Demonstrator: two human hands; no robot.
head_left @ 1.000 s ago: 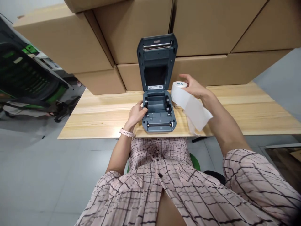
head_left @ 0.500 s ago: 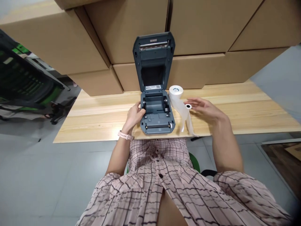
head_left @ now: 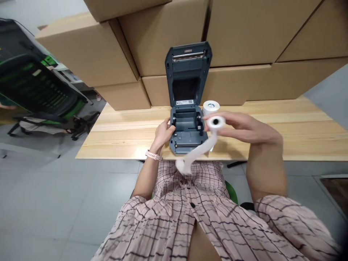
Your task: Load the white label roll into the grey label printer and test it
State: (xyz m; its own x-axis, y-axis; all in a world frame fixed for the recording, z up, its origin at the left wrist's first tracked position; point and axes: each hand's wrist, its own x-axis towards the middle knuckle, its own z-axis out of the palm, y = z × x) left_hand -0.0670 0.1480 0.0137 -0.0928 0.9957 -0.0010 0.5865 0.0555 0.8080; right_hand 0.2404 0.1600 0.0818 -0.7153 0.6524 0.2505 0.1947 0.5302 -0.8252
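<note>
A dark grey label printer (head_left: 187, 137) stands on the table with its lid (head_left: 187, 88) raised and its roll bay bare. My left hand (head_left: 162, 135) grips the printer's left side, thumb over the rim. Above the table, at the printer's front right, my right hand (head_left: 248, 127) holds a small white paper roll (head_left: 221, 123) between thumb and fingers. The roll's dark core faces me. A loose paper tail (head_left: 199, 150) hangs from it toward my lap, its end smeared by motion. Behind the right hand a larger white paper roll (head_left: 211, 106) stands on end, partly hidden.
Stacked cardboard boxes (head_left: 239, 36) line the back of the wooden table (head_left: 122, 134). The table's front edge runs just before my lap. A black and green office chair (head_left: 40, 87) stands off to the left.
My right hand has closed on the small roll and lifted it off the table, its tail swinging left. My left hand stays at the printer. The whole view has shifted slightly.
</note>
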